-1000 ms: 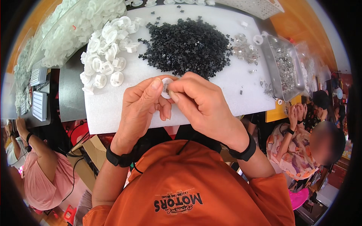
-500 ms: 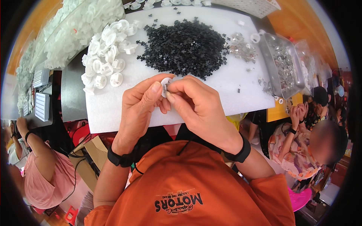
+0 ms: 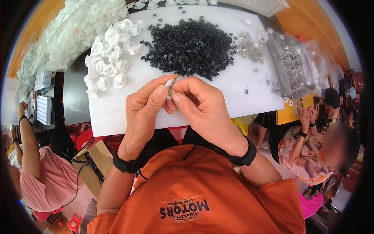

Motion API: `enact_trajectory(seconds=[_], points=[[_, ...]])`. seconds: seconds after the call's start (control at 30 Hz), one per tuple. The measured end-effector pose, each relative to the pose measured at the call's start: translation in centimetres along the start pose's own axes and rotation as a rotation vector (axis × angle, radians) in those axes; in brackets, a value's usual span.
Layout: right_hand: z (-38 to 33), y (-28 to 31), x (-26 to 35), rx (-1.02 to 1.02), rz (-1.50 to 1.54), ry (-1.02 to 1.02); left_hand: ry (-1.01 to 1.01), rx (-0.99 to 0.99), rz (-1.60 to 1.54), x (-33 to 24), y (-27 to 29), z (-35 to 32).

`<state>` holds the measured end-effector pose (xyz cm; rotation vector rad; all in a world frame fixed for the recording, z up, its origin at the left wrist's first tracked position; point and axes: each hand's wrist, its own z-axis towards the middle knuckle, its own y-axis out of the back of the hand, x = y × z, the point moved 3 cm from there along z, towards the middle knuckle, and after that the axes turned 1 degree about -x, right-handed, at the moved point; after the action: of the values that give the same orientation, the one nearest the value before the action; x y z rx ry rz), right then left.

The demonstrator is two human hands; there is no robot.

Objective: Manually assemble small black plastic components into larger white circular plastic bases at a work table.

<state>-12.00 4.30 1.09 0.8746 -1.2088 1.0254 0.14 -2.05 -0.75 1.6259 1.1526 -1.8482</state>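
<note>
Between my two hands is a small white round plastic part. My left hand pinches it between thumb and fingers. From the other side, the thumb and index finger of my right hand press closed against its inner side; whether they hold a smaller piece is hidden by the fingertips. Just beyond my hands spreads a heap of small black cross-shaped pieces. A pile of similar white round parts lies to the left. Small clear or metallic pieces are scattered to the right of the black heap.
A white foam sheet covers the work area. On the right stands a metal tray of small shiny pieces. A large clear bag of white parts sits at the far left. People are at work on both sides, one in a pink top.
My hands stay nearly in place, with the white part turned slightly between the fingertips. The person at left has stretched an arm further up toward the table.
</note>
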Motion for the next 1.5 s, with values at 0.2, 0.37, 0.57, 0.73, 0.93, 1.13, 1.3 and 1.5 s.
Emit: enact_trajectory(seconds=[0.2, 0.37, 0.57, 0.73, 0.93, 1.13, 1.3, 1.5], points=[[-0.1, 0.1, -0.3, -0.024, -0.032, -0.004, 0.003, -0.009, -0.008, -0.1, -0.3, 0.1], [-0.1, -0.1, -0.7, -0.02, 0.046, -0.038, -0.008, -0.033, 0.031, -0.1, -0.4, -0.1], [0.0, -0.3, -0.2, 0.013, 0.083, -0.036, 0.036, -0.027, -0.084, -0.2, -0.1, 0.0], [0.0, -0.3, 0.3, 0.003, 0.094, -0.094, 0.025, -0.022, -0.049, -0.2, -0.2, 0.0], [0.1, -0.1, 0.4, 0.04, 0.091, -0.116, 0.021, -0.021, -0.062, -0.2, -0.2, 0.0], [0.2, -0.1, 0.5, 0.107, 0.048, -0.187, 0.021, -0.031, -0.051, -0.1, -0.1, -0.1], [0.3, -0.5, -1.1, 0.024, 0.138, -0.139, 0.013, -0.052, 0.06, 0.0, -0.3, 0.0], [0.1, 0.4, -0.2, 0.031, 0.029, -0.154, 0.004, -0.021, 0.097, 0.1, -0.3, 0.1]])
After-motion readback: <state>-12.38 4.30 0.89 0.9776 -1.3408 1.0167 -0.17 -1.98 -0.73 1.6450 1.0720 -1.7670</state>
